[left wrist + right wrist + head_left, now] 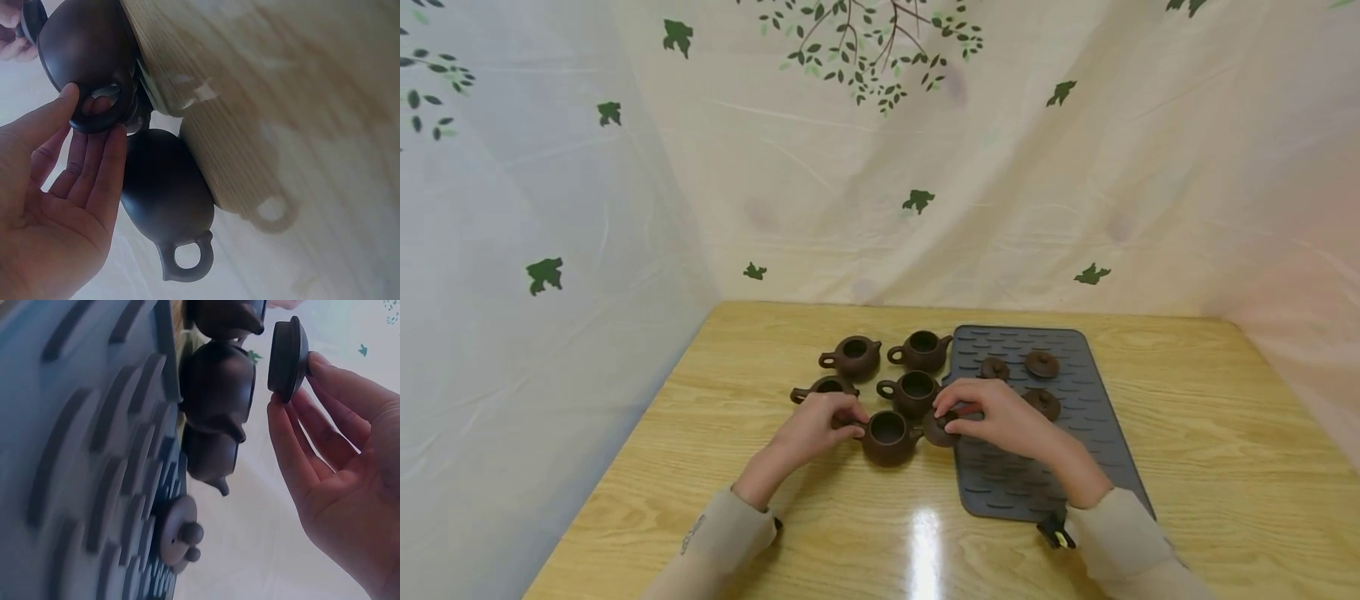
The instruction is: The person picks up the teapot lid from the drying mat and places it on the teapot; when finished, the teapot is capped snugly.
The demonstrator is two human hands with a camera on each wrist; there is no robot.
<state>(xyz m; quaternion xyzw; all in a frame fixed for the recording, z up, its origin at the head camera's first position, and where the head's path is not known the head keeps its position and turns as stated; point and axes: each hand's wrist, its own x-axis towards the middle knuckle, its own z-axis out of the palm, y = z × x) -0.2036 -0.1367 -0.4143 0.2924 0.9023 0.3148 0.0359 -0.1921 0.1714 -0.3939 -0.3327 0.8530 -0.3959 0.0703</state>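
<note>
In the head view my left hand (815, 429) pinches the handle of the nearest dark brown teapot (889, 450), which has no lid on and shows its round opening. The left wrist view shows thumb and fingers around that handle (100, 122). My right hand (1000, 414) holds a round teapot lid (938, 432) by its knob, just right of the teapot's spout. In the right wrist view the lid (287, 359) hangs in the air from the fingertips, its underside rim toward the teapots.
Several more lidless teapots (917, 404) stand behind on the wooden table (700, 433). To the right lies a grey ridged mat (1011, 475) bearing three lids (1042, 364). A leaf-printed curtain (865, 242) closes off the back.
</note>
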